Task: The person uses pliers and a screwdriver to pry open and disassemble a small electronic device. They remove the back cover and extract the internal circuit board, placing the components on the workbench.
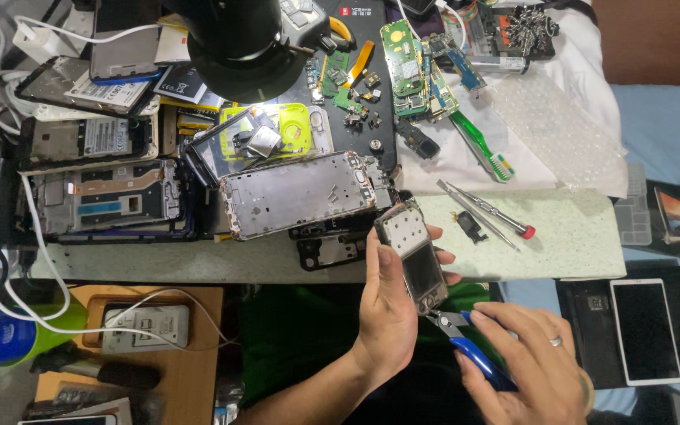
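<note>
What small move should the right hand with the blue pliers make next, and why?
Probably close the blue-handled pliers gently on the lower corner of the small grey phone frame. Their tip already touches it, the left hand steadies the frame, and the right hand grips the handles.

Head view, evenly bright. A black lamp head (238,39) at top centre casts a strong pool onto the phone frames (297,193) below, with glare on bare metal. Below the bench edge the scene darkens. Corners bend slightly; focus stays sharp.
</note>
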